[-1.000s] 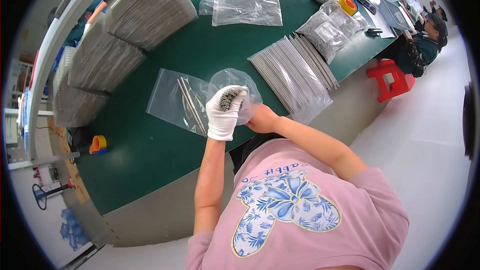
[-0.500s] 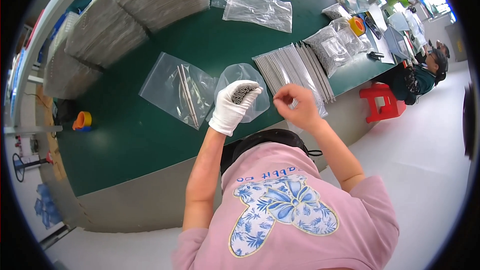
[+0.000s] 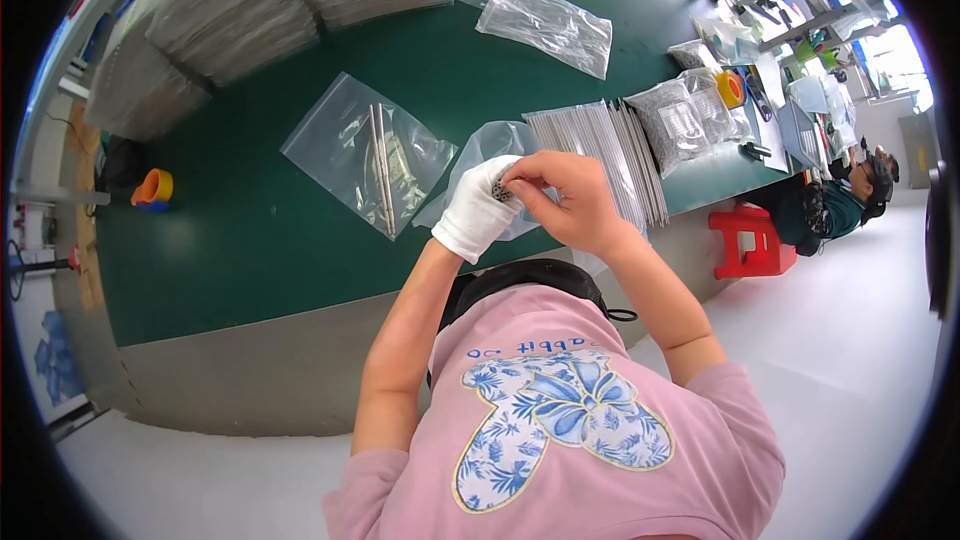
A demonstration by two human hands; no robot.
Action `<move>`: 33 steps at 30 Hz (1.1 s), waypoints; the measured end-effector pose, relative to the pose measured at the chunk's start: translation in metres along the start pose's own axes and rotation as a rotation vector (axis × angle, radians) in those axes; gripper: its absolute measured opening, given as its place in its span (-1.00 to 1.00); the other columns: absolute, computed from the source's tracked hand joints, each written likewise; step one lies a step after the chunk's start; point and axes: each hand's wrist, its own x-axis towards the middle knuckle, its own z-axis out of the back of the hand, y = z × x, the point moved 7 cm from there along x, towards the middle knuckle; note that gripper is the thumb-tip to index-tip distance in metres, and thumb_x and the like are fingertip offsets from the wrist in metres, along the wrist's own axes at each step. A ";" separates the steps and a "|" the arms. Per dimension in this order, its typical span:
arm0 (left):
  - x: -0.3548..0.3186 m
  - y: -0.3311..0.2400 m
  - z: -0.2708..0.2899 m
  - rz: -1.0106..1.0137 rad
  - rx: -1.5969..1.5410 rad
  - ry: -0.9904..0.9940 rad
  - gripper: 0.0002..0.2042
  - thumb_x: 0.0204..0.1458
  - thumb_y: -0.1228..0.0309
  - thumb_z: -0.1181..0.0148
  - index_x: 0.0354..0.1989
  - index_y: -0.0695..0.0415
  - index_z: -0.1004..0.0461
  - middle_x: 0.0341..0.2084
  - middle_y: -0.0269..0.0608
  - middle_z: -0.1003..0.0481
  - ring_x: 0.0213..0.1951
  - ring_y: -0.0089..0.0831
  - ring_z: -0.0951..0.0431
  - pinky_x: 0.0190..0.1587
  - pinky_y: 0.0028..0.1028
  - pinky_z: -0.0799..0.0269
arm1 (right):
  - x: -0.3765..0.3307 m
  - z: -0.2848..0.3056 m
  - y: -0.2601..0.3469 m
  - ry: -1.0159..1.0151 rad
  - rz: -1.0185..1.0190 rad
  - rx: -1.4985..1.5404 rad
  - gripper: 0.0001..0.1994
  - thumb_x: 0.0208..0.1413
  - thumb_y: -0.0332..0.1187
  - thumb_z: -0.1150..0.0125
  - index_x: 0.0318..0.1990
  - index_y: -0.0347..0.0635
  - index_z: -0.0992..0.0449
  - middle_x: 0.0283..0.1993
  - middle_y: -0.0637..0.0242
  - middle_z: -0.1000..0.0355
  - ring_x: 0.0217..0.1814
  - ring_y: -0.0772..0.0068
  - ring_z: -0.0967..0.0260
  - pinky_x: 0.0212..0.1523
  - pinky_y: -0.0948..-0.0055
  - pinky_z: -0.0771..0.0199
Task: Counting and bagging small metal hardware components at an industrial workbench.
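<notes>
My left hand, in a white glove, is wrapped around a bundle of thin metal tubes, whose round ends face up. My bare right hand is at the top of the bundle, thumb and fingertips pinched together against the tube ends; whatever is between them is hidden. Beneath the gloved hand lies a crumpled clear plastic bag. To its left, a flat clear bag has a few slim metal rods on or in it. Right of my hands, long metal tubes lie side by side, partly under clear plastic.
Tall plastic-wrapped stacks stand at the far left of the green table. Clear bags lie at the back. Bags of small grey parts and a yellow tape roll are at right. A person sits beyond a red stool.
My right hand has moved left onto the tube ends in my gloved left hand, its fingers now touching the bundle. The view has shifted slightly.
</notes>
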 end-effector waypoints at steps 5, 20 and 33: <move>0.000 -0.002 0.001 -0.009 0.036 -0.014 -0.79 -0.11 0.62 -0.10 -0.25 0.19 -0.43 -0.40 -0.29 -0.45 -0.36 -0.55 -0.42 -0.26 -0.56 -0.35 | 0.001 0.003 0.005 -0.026 0.032 -0.010 -0.92 -0.12 -0.58 -0.15 -0.40 -0.28 -0.46 -0.50 0.25 -0.43 -0.54 0.43 -0.37 -0.50 0.57 -0.36; 0.003 0.002 0.001 -0.053 0.025 -0.011 -0.77 -0.12 0.65 -0.04 -0.24 0.18 -0.42 -0.39 -0.26 -0.47 -0.35 -0.53 -0.43 -0.27 -0.55 -0.37 | 0.004 -0.006 0.025 -0.016 0.289 -0.345 -0.88 -0.26 -0.57 -0.17 -0.48 -0.18 -0.44 -0.59 0.29 -0.38 -0.62 0.25 -0.31 -0.61 0.43 -0.26; 0.004 0.000 0.002 -0.125 0.102 -0.031 -0.79 -0.14 0.62 -0.08 -0.27 0.16 -0.42 -0.42 -0.22 -0.46 -0.39 -0.45 -0.43 -0.29 -0.54 -0.35 | 0.005 0.000 0.031 -0.021 0.266 -0.349 -0.88 -0.22 -0.56 -0.15 -0.46 -0.16 -0.43 -0.56 0.29 -0.40 -0.59 0.25 -0.32 -0.58 0.42 -0.27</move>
